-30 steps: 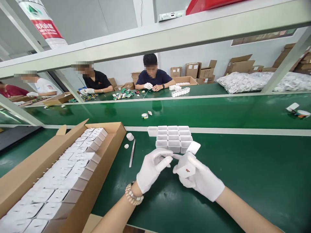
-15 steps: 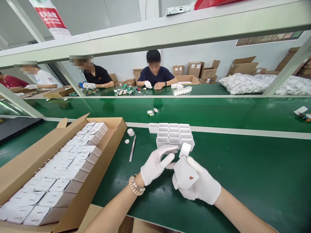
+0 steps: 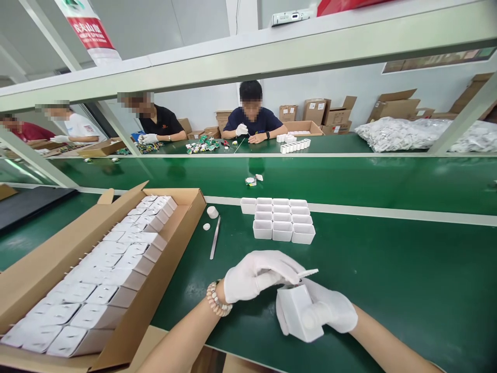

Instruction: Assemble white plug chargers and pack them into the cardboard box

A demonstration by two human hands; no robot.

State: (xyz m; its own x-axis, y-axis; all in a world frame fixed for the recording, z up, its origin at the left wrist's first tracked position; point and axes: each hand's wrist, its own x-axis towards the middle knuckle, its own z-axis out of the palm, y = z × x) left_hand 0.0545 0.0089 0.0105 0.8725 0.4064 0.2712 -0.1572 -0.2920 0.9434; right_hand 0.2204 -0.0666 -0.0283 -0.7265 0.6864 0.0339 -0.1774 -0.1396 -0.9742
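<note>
My right hand point(image 3: 330, 308), in a white glove, is wrapped round a white box point(image 3: 298, 311) above the green table near its front edge. A small white flat piece point(image 3: 308, 273) sticks out tilted at the top of the box. My left hand point(image 3: 264, 274), also gloved, arches over from the left with its fingertips at that flat piece. Beyond my hands stand several open white cups point(image 3: 282, 231) in close rows. Tweezers point(image 3: 215, 238), a small white round container point(image 3: 212, 212) and a white disc point(image 3: 206, 226) lie to their left.
A long cardboard box point(image 3: 186, 243) packed with white boxes point(image 3: 104, 290) fills the left side. Past a pale strip, a small electronic part point(image 3: 251, 181) lies on the green belt point(image 3: 349, 178). Several people work across it, beneath a metal crossbeam point(image 3: 217, 62).
The box in my right hand has turned and moved slightly down, its marked face no longer showing. My left hand has moved right, onto the flat piece. The view has shifted slightly.
</note>
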